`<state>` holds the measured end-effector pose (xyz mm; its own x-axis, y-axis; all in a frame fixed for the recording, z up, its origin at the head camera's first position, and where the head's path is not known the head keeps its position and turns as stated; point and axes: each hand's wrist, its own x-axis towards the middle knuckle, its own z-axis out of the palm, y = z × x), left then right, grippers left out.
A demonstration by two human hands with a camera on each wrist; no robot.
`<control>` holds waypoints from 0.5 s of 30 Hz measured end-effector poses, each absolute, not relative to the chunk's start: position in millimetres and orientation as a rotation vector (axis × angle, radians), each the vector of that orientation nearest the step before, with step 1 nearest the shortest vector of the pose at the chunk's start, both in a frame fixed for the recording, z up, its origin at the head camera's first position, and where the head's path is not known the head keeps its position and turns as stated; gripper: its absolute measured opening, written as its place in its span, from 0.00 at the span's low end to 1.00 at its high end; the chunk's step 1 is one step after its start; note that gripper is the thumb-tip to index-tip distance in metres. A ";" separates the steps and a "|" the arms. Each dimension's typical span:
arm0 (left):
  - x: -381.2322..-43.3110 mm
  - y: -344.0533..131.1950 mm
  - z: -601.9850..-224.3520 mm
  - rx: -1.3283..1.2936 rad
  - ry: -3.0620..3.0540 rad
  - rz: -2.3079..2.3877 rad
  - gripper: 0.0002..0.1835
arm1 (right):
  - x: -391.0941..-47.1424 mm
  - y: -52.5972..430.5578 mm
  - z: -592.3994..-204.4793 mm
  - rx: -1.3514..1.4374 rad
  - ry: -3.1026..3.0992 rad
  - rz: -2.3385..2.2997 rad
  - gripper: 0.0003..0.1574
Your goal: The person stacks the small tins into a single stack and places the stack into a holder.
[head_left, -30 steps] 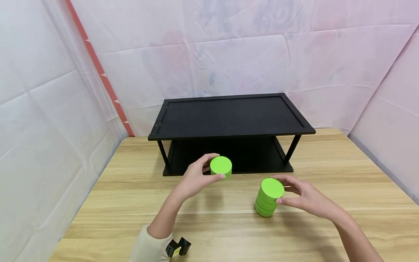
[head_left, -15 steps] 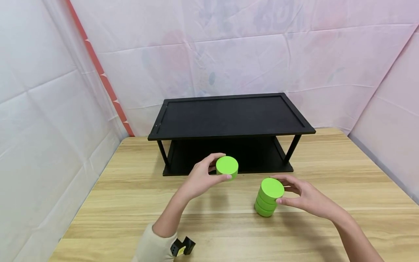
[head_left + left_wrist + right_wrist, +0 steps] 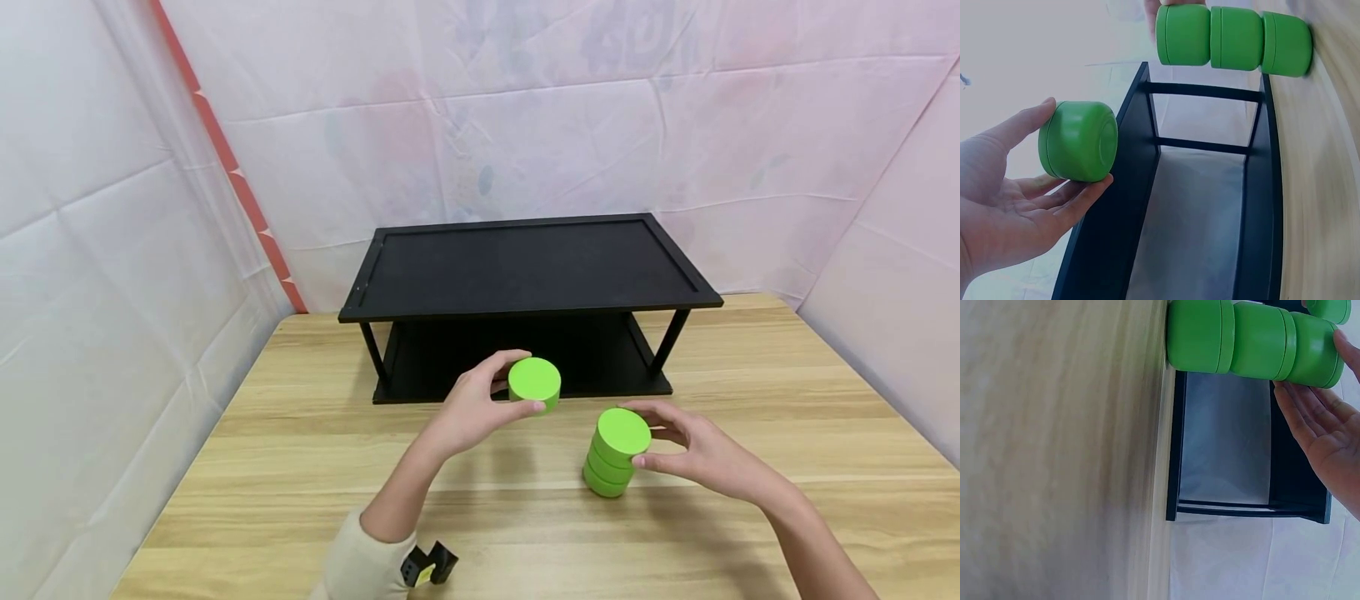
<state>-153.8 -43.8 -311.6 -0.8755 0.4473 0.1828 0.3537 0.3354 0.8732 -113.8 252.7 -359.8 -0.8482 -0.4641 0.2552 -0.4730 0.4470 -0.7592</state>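
Pinching one lime-green, lidded cylindrical container [image 3: 535, 381] in the left hand [image 3: 474, 407], raised before the black two-tier rectangular shelf [image 3: 540, 262]. Gripping with the right hand [image 3: 696, 447] the top of three stacked matching containers [image 3: 615, 458], on the wood-grain table [image 3: 300, 467] before the shelf's right half. Cannot see inside any. Extending past both shelf ends, as tabletop.

Left arm [image 3: 405, 492] reaches forward and inward; left grip [image 3: 472, 412], held higher, pinches between thumb [image 3: 1022, 125] and fingers [image 3: 1085, 203]. Right arm [image 3: 812, 542] angles in from the right; right grip [image 3: 697, 454] likewise set in a pinch, thumb opposing fingers.
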 end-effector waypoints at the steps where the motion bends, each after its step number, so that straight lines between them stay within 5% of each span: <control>1: -153.6 -43.0 -311.7 0.750 2.489 1.593 0.31 | -113.7 252.6 -359.8 0.865 -2.664 1.407 0.34; 15: -150.0 -31.7 -313.9 0.736 2.478 1.546 0.33 | -112.2 251.5 -359.1 0.866 -2.662 1.433 0.34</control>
<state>-150.0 -31.7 -313.9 -0.8725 0.4671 0.1433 0.3341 0.3564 0.8726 -112.2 251.5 -359.1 -0.8483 -0.4677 0.2484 -0.4649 0.4330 -0.7723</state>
